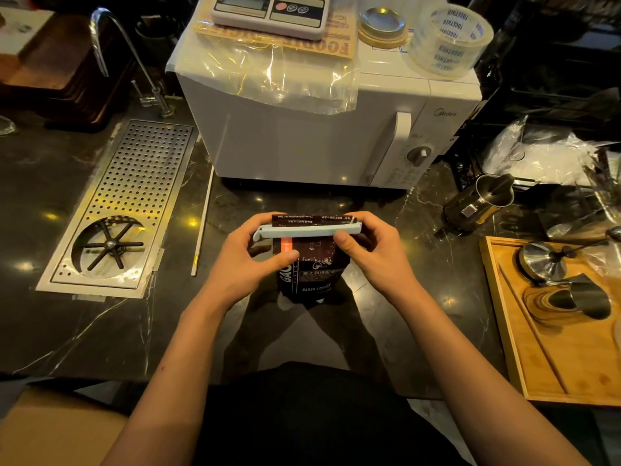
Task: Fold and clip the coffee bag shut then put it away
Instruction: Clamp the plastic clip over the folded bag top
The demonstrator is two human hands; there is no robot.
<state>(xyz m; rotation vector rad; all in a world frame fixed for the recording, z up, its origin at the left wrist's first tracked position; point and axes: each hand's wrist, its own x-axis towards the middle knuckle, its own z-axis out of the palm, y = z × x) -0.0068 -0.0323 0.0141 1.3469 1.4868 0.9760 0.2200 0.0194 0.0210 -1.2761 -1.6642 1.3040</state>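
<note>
My left hand and right hand both grip the pale clip across the folded coffee bag; folding looks done, clipping nearly, stowing remains

Glossy dark foil-like coffee bag; matt pale-blue plastic clip. Polished black marble-look counter, perforated brushed-metal drain tray, smooth white microwave, shiny steel pitcher, matt wooden tray.
</note>
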